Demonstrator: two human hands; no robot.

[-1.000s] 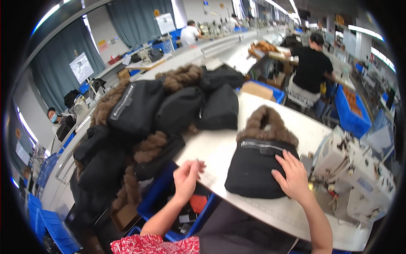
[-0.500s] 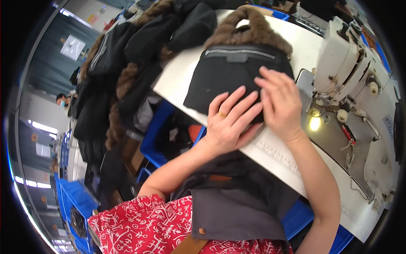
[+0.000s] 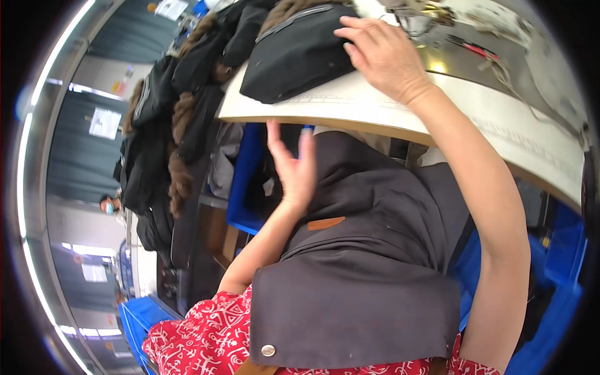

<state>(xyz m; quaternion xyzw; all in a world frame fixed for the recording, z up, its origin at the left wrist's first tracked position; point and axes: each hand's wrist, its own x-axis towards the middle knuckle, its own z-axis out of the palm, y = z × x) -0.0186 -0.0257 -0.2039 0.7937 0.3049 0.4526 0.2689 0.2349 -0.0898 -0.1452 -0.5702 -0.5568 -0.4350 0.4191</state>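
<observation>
A black fabric bag [image 3: 297, 59] with a silver zipper and brown fur trim lies on the white table [image 3: 350, 94], cut off by the top of the view. My right hand [image 3: 384, 59] is over the bag's right side, its fingers stretched out and slightly spread. Whether the fingertips touch the fabric I cannot tell. My left hand [image 3: 292, 165] hangs in front of the table's edge, apart from the bag. Its thumb and fingers are spread, with nothing between them, and a little blurred.
Sewing machine parts [image 3: 431, 15] stand at the upper right, beside snips with red handles [image 3: 475, 47]. More black bags with brown fur [image 3: 181, 119] are heaped at the left. A blue bin [image 3: 244, 200] sits below the table. A dark apron [image 3: 356, 300] covers my lap.
My left hand has come off the bag and down past the table's edge. My right hand stays at the bag's right side. The view has tilted downward, so the bag appears higher.
</observation>
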